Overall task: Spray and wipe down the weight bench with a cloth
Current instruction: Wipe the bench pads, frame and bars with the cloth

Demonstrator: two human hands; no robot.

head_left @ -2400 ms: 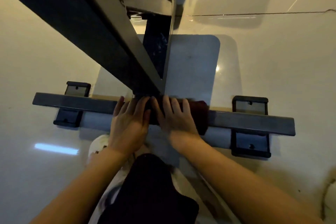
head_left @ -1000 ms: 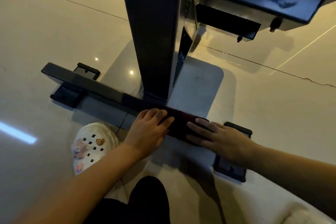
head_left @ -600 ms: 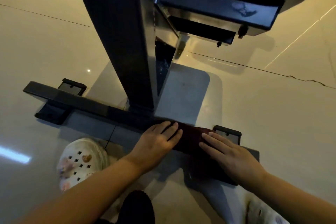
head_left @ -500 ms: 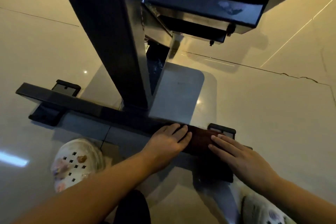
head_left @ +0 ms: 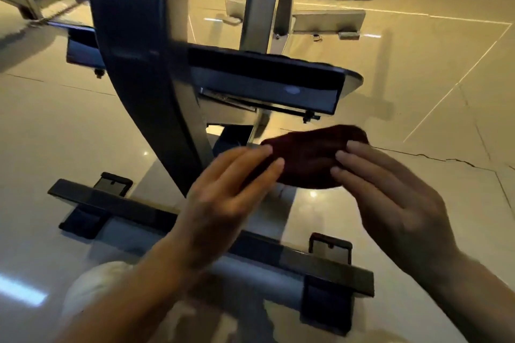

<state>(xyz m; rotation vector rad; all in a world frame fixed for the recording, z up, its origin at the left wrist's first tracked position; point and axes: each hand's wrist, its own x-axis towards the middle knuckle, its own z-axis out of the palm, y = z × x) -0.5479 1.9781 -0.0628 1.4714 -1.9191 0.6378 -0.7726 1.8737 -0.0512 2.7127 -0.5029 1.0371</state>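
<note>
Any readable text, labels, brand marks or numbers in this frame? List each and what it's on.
None readable.
Bench frame: no lettering or sticker visible on the dark metal.
Seat pad underside: one pale spot, too blurred to tell whether it is a mark or glare.
Cloth, held by left hand and right hand: plain dark red, no tag visible.

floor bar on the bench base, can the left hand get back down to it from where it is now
Probably yes. The left hand holds one end of the dark red cloth just above the floor bar, and nothing sits between them; the upright post stands further back.
</note>
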